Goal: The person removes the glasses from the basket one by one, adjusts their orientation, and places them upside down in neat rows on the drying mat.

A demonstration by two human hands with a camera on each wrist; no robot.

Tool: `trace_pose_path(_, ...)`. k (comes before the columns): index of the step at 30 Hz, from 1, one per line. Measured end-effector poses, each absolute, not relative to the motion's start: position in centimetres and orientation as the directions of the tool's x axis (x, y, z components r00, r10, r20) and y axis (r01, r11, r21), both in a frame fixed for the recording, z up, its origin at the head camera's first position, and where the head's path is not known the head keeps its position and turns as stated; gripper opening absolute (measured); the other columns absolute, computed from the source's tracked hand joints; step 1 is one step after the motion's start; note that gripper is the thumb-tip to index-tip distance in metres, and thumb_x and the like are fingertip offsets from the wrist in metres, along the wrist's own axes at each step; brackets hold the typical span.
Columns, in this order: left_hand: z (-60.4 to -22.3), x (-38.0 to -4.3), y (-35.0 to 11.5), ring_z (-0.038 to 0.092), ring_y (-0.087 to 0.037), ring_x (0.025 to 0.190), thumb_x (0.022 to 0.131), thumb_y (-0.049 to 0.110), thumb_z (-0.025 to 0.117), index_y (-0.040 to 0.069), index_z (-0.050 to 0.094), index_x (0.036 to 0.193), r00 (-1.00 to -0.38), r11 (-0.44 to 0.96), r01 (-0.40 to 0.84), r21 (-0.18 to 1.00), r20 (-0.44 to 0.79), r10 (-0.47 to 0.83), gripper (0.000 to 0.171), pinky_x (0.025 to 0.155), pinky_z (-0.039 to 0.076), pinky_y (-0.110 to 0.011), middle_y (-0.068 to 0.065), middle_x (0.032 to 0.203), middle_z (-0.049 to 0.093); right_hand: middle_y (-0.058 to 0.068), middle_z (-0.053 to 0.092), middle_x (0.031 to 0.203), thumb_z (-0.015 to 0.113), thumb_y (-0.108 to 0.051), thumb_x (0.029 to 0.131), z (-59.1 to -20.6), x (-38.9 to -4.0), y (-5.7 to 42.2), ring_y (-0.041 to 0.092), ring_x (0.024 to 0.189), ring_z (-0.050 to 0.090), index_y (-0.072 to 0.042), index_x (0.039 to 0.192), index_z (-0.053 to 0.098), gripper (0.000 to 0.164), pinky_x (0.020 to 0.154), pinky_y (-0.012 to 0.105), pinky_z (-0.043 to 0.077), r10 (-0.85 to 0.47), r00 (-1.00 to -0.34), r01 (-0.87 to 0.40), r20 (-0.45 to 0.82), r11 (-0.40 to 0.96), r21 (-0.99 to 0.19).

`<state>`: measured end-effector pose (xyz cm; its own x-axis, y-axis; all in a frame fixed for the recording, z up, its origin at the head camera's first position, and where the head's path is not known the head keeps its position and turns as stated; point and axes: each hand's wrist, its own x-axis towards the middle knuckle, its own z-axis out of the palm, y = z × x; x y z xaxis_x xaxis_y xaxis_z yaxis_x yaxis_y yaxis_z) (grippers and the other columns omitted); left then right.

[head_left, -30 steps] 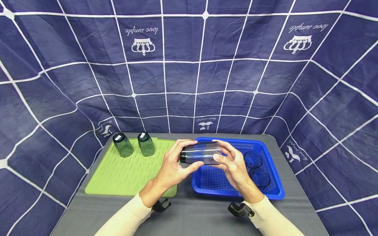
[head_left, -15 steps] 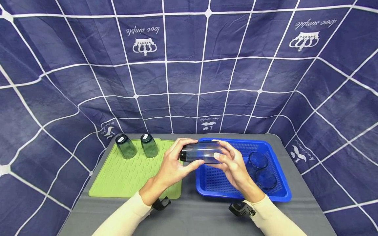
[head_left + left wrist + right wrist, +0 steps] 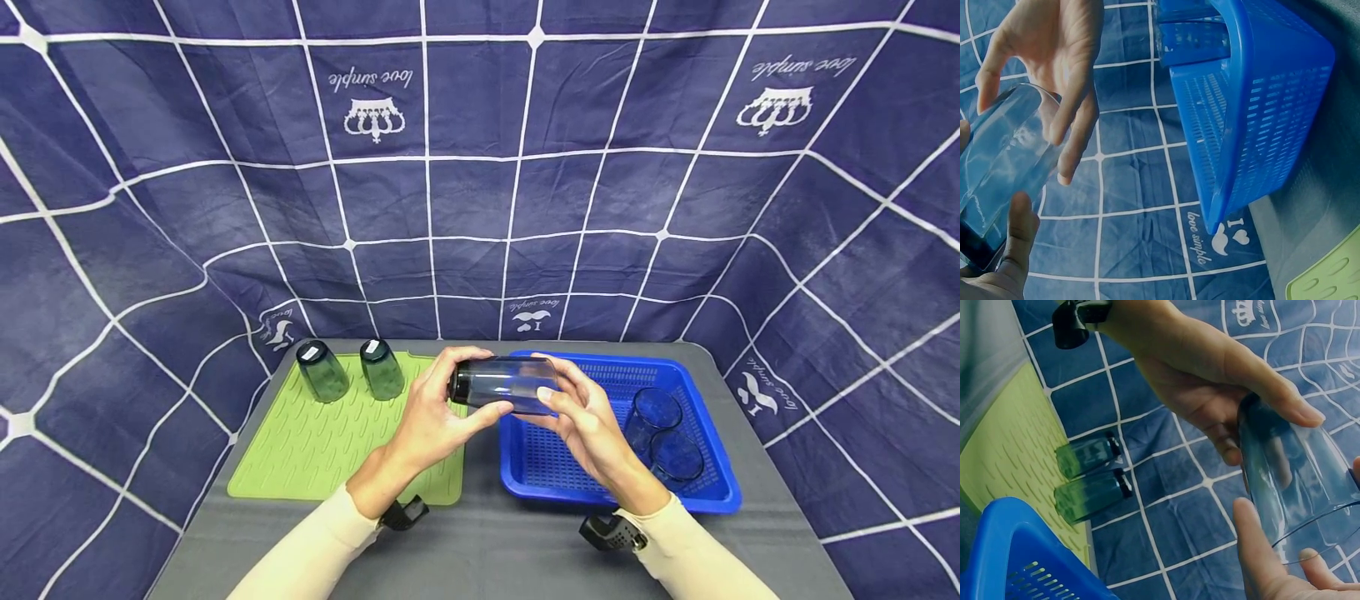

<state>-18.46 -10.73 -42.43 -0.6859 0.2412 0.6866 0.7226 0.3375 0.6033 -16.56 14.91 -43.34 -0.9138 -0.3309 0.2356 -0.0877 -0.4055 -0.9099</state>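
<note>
A clear, bluish drinking glass (image 3: 510, 387) lies sideways in the air between both hands. My left hand (image 3: 429, 415) grips its thick dark base end, thumb below and fingers above. At the rim end, my right hand (image 3: 588, 423) holds the glass with its thumb on the near side and fingers behind. In the left wrist view the glass (image 3: 1007, 156) slants with its mouth toward the right hand (image 3: 1060, 44). The right wrist view shows the glass's rim (image 3: 1316, 525) between the right thumb and fingers.
A blue perforated basket (image 3: 555, 493) stands at the right, with two glasses (image 3: 656, 408) upright in its right side. On the left lies a ridged green mat (image 3: 330, 454); two upside-down glasses (image 3: 322, 375) with labelled bases stand along its back. A patterned blue cloth (image 3: 480, 200) hangs behind the grey table.
The head view has shifted a little, so mat and basket appear farther right. Both hands keep their hold, and the left hand and glass have moved slightly left.
</note>
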Motion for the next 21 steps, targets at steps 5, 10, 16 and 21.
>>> trace_pose_path(5,-42.2,-18.24,-10.91,0.08,-0.018,0.11,0.084,0.023,0.108,0.017,0.068,0.146,-0.713,0.312,0.699,0.644,0.663,0.229,0.074,0.088,0.067,-0.029,-0.003,0.137,0.081,0.004,0.068,0.158,0.058,-0.004,0.115,-43.14,-16.56,14.96,0.022,0.134,0.08,-0.001,0.169,0.046,0.055,0.111,0.051,0.069,-0.354,-0.908,-0.081,0.224,-0.376,-0.923)
trace_pose_path(10,-41.87,-18.33,-11.04,0.08,-0.019,0.108,0.082,0.021,0.109,0.016,0.07,0.144,-0.692,0.33,0.716,0.615,0.686,0.224,0.074,0.088,0.066,-0.028,-0.004,0.134,0.083,0.004,0.068,0.158,0.059,-0.004,0.116,-42.98,-16.62,15.01,0.022,0.133,0.08,0.001,0.171,0.044,0.057,0.111,0.05,0.068,-0.363,-0.908,-0.076,0.209,-0.348,-0.934)
trace_pose_path(16,-41.6,-18.3,-11.21,0.08,-0.018,0.106,0.082,0.022,0.109,0.017,0.072,0.145,-0.693,0.341,0.715,0.611,0.686,0.224,0.073,0.086,0.065,-0.026,-0.004,0.135,0.083,0.003,0.068,0.157,0.06,-0.005,0.116,-42.88,-16.92,15.01,0.019,0.134,0.079,0.001,0.17,0.045,0.057,0.111,0.047,0.069,-0.366,-0.911,-0.068,0.19,-0.321,-0.945)
trace_pose_path(21,-41.51,-18.21,-11.41,0.08,-0.018,0.107,0.083,0.022,0.109,0.018,0.072,0.146,-0.697,0.353,0.709,0.611,0.683,0.218,0.073,0.088,0.064,-0.027,-0.004,0.136,0.083,0.002,0.068,0.157,0.06,-0.005,0.116,-43.01,-17.31,14.97,0.017,0.136,0.077,0.004,0.171,0.044,0.058,0.111,0.041,0.068,-0.38,-0.906,-0.065,0.184,-0.305,-0.95)
